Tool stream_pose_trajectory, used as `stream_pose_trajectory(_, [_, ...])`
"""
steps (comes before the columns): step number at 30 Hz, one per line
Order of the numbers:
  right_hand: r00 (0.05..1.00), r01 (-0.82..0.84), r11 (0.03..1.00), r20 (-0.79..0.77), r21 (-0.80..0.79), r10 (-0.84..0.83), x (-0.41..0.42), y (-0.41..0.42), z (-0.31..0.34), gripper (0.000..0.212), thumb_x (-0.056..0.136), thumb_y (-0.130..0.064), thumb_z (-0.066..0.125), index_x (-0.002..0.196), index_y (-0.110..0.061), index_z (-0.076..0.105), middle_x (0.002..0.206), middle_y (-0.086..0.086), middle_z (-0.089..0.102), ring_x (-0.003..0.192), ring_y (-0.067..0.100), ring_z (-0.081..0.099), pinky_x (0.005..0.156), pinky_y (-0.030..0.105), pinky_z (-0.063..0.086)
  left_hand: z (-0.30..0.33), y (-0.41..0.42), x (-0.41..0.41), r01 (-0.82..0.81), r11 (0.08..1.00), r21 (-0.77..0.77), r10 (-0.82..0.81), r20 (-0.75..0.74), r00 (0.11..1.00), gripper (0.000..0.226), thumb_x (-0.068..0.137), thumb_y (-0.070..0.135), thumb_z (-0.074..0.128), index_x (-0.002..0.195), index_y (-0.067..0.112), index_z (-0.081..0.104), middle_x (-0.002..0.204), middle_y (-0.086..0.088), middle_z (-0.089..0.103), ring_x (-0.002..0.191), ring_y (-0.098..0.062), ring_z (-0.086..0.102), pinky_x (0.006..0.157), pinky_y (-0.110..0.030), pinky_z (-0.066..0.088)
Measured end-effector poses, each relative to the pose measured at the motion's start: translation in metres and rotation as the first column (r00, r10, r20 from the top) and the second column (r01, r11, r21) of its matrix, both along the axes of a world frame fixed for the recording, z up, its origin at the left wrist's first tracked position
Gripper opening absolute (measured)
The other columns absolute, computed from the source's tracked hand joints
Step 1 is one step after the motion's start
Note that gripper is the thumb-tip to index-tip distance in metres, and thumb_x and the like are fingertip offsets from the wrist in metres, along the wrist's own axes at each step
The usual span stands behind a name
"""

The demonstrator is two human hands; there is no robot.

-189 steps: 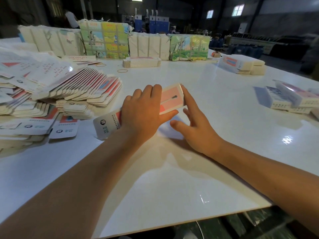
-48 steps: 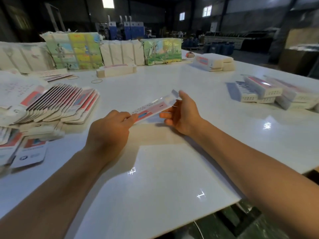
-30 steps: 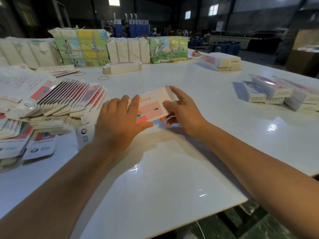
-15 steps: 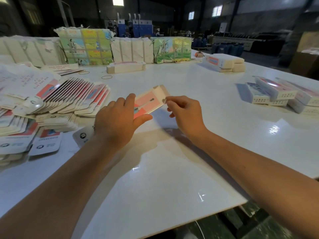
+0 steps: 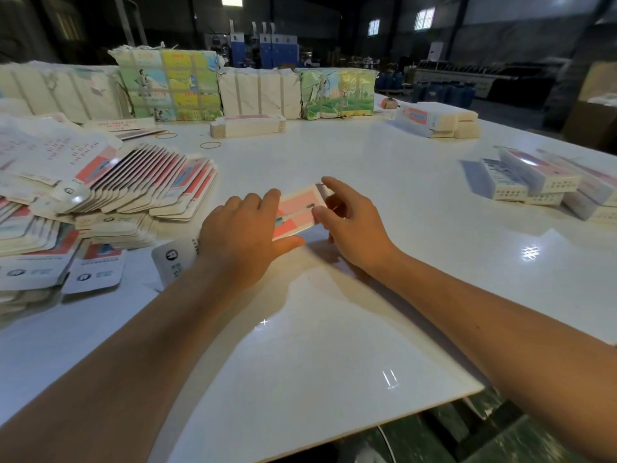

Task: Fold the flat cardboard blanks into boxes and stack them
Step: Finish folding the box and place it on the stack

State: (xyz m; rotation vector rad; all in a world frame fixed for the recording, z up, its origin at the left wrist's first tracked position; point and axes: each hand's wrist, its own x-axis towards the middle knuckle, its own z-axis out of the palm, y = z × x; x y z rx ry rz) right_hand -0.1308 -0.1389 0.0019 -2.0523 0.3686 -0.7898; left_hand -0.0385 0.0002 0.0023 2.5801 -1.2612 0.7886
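Where hands (image 5: 248, 232) meet, carton blank (image 5: 298, 212)

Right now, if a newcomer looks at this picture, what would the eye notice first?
First, the two hands at the table's middle: the left hand and right hand hold a pink and white cardboard blank between them. Next, the fanned pile of flat blanks at left, and the folded boxes stacked at right.

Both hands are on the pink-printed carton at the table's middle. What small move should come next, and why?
Probably tuck in the far end flap. The left hand grips the pink carton while the right hand pinches its far end, where a small flap sticks up. Finished boxes lie stacked on the right.
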Motion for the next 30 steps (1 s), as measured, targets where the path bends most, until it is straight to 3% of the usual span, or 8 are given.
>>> stream_pose_trajectory(10, [0.998,0.052,0.991,0.050,-0.121,-0.046,0.001,0.003,0.003,0.027,0.095,-0.004,0.043,0.110,-0.010,0.064,0.098,0.008,0.053,0.079,0.005,0.048,0.071,0.004,0.035,0.001,-0.004,-0.012,-0.046,0.999,-0.012,0.046,0.011,0.999,0.079,0.077,0.070,0.039,0.134,0.014,0.039,0.114,-0.009,0.059,0.098,-0.026,0.057,0.072,-0.032,0.044])
stream_pose_trajectory(13, [0.999,0.017,0.995,0.051,-0.100,-0.012,-0.001,0.001,0.004,0.026,0.095,-0.005,0.043,0.109,-0.013,0.064,0.098,0.004,0.052,0.086,0.009,0.049,0.072,0.011,0.036,0.004,-0.005,-0.014,-0.065,0.998,-0.015,0.065,-0.015,0.998,0.086,0.071,0.072,0.024,0.134,0.015,0.039,0.115,-0.008,0.058,0.099,-0.026,0.056,0.072,-0.031,0.042])
stream_pose_trajectory(17, [0.963,0.259,0.879,0.177,-0.400,-0.203,-0.002,-0.004,0.002,0.032,0.093,-0.026,0.058,0.123,-0.016,0.060,0.125,0.008,0.044,0.113,0.019,0.040,0.093,0.027,0.036,0.005,-0.004,-0.014,-0.073,0.996,-0.059,0.071,-0.030,0.997,0.087,0.069,0.072,0.021,0.133,0.016,0.040,0.112,-0.008,0.059,0.098,-0.026,0.056,0.067,-0.028,0.031])
stream_pose_trajectory(20, [0.980,0.128,0.991,0.150,0.045,-0.134,0.003,-0.008,0.004,0.074,0.086,-0.024,0.069,0.147,-0.021,0.026,0.140,0.006,0.034,0.123,0.017,0.039,0.102,0.028,0.036,0.005,-0.002,-0.011,-0.055,0.994,-0.091,0.049,-0.059,0.997,0.086,0.070,0.073,0.021,0.131,0.017,0.041,0.108,-0.007,0.059,0.095,-0.026,0.056,0.065,-0.028,0.030])
stream_pose_trajectory(22, [0.979,-0.178,0.789,0.186,0.588,0.083,0.005,-0.009,0.009,0.070,0.087,-0.012,0.066,0.146,-0.014,0.027,0.131,0.012,0.048,0.115,0.026,0.053,0.096,0.041,0.047,0.004,-0.004,-0.011,-0.022,0.996,-0.089,0.016,-0.070,0.997,0.087,0.069,0.074,0.019,0.133,0.018,0.039,0.112,-0.006,0.058,0.096,-0.025,0.056,0.066,-0.028,0.032])
stream_pose_trajectory(24, [0.949,-0.315,0.623,0.240,0.716,0.204,0.006,-0.010,0.008,0.040,0.088,-0.003,0.058,0.127,0.000,0.047,0.105,0.017,0.064,0.097,0.032,0.064,0.084,0.043,0.054,0.003,-0.007,-0.013,0.010,0.997,-0.073,-0.017,-0.096,0.995,0.088,0.069,0.074,0.019,0.135,0.019,0.036,0.118,-0.004,0.056,0.100,-0.023,0.055,0.068,-0.028,0.036])
stream_pose_trajectory(27, [0.989,-0.125,0.950,0.115,0.286,0.096,0.003,-0.005,0.005,0.020,0.094,-0.011,0.052,0.113,-0.004,0.057,0.096,0.011,0.067,0.085,0.023,0.066,0.076,0.026,0.055,0.004,-0.008,-0.017,0.023,0.995,-0.095,-0.038,-0.155,0.987,0.088,0.069,0.072,0.019,0.136,0.018,0.035,0.118,-0.006,0.055,0.102,-0.024,0.054,0.073,-0.032,0.043])
stream_pose_trajectory(30, [0.999,0.038,0.948,0.006,-0.317,-0.038,0.000,0.002,0.001,0.024,0.101,-0.025,0.038,0.110,-0.011,0.055,0.090,0.001,0.062,0.076,0.015,0.059,0.064,0.020,0.048,0.004,-0.007,-0.018,0.018,0.995,-0.100,-0.032,-0.141,0.989,0.086,0.071,0.070,0.022,0.136,0.015,0.036,0.117,-0.008,0.056,0.102,-0.026,0.055,0.077,-0.034,0.047])
